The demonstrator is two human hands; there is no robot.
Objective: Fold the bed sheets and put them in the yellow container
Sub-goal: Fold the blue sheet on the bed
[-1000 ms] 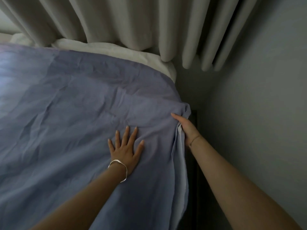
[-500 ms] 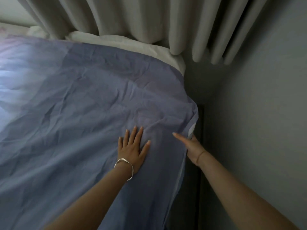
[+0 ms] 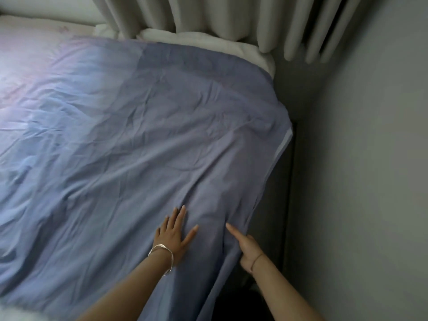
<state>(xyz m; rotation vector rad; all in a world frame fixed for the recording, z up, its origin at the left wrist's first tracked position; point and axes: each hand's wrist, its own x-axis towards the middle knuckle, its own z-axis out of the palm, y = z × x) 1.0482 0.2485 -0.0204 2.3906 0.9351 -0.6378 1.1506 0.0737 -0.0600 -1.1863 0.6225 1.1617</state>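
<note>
A wrinkled blue-grey bed sheet [image 3: 143,140] lies spread over the bed, and its right edge hangs down the bed's side. My left hand [image 3: 172,235], with a silver bangle at the wrist, presses flat on the sheet, fingers straight and spread. My right hand [image 3: 246,247] is at the hanging right edge. Its thumb lies on top of the fabric, and its fingers are hidden behind the edge. No yellow container is in view.
A white duvet or pillow [image 3: 208,41] lies along the bed's far edge under pale pleated curtains [image 3: 231,17]. A grey wall [image 3: 370,158] stands close on the right, with a narrow dark gap [image 3: 287,205] between it and the bed.
Both hands have slid back toward me along the sheet, the right one down its hanging edge. The view has pulled back, so more of the bed shows on the left.
</note>
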